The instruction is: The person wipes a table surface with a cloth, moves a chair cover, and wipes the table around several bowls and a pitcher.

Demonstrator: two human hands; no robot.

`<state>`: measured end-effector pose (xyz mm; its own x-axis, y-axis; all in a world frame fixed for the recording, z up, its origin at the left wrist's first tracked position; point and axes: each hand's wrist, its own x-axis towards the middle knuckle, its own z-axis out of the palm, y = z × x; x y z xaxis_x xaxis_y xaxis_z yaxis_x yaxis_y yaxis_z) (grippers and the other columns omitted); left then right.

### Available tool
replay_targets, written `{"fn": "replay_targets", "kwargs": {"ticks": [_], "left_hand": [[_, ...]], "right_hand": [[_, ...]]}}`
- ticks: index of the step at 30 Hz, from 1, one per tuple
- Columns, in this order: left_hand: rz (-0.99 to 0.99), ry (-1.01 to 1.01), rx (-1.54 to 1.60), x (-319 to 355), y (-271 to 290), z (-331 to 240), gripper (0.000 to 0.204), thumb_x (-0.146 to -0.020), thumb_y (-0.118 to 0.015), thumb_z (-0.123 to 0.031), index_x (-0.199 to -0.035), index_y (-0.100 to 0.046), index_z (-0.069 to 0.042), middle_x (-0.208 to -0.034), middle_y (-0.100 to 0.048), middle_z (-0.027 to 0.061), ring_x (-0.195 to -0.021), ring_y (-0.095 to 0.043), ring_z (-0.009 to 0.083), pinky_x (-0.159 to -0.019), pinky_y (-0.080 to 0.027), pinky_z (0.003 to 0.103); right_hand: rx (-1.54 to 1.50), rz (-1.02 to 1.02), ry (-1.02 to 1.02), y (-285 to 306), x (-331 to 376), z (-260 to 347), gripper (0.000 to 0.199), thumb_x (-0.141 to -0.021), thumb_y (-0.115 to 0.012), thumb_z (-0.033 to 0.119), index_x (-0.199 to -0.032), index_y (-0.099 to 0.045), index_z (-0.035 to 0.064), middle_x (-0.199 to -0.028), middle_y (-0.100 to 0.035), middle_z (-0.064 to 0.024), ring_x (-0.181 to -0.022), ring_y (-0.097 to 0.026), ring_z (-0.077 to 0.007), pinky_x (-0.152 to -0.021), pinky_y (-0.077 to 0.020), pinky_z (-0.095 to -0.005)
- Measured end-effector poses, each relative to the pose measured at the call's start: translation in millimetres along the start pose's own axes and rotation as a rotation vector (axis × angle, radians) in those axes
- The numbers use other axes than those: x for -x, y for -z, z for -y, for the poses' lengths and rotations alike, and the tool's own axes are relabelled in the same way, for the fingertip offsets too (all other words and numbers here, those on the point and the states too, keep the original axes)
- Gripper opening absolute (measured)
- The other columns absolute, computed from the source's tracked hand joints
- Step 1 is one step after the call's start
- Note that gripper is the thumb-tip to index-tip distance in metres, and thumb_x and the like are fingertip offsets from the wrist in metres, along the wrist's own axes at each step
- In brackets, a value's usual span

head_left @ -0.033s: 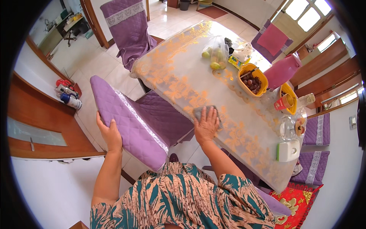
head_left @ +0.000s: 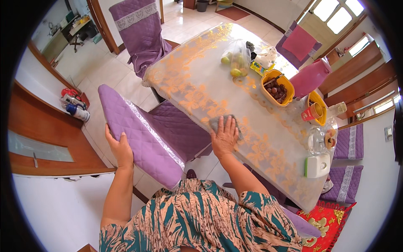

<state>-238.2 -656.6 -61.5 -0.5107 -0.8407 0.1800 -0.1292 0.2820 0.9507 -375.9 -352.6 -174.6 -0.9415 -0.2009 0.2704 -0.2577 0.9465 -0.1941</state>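
Note:
My left hand (head_left: 121, 150) is closed around the edge of the purple quilted back of a chair (head_left: 140, 136), its thumb on the near face. A lace band runs across that cover. My right hand (head_left: 224, 140) presses a folded grey cloth (head_left: 215, 122) against the tabletop, fingers extended over it and holding it. The cloth lies near the edge of the table (head_left: 260, 126), which has a clear cover over an orange flower pattern. Its underside is hidden.
Farther across the table stand a bag of green fruit (head_left: 239, 63), a yellow basket of grapes (head_left: 277, 90), a pink jug (head_left: 310, 77), red paper cups (head_left: 311, 112) and a white-and-green box (head_left: 317, 166). Another purple chair (head_left: 140, 35) is at the far left. Thermos flasks (head_left: 75, 105) stand by the wall.
My right hand and the grey cloth have slid slightly left along the table. My left hand keeps its hold on the chair back.

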Motion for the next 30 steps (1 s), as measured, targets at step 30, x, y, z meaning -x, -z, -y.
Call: {"fn": "replay_targets", "kwargs": {"ticks": [30], "left_hand": [[0.577,0.208,0.358,-45,86,13,0.050,-0.099,-0.049,-0.016,-0.143,-0.030,0.000,-0.138,-0.043,0.0164,-0.117,-0.049,0.0204,-0.103,-0.039,0.036]], "right_hand": [[0.155,0.400,-0.388,17,-11,18,0.089,-0.088,-0.057,0.048,-0.155,-0.013,0.0113,-0.160,-0.007,-0.0219,-0.148,-0.007,-0.0369,-0.113,-0.0171,-0.0555]]}}
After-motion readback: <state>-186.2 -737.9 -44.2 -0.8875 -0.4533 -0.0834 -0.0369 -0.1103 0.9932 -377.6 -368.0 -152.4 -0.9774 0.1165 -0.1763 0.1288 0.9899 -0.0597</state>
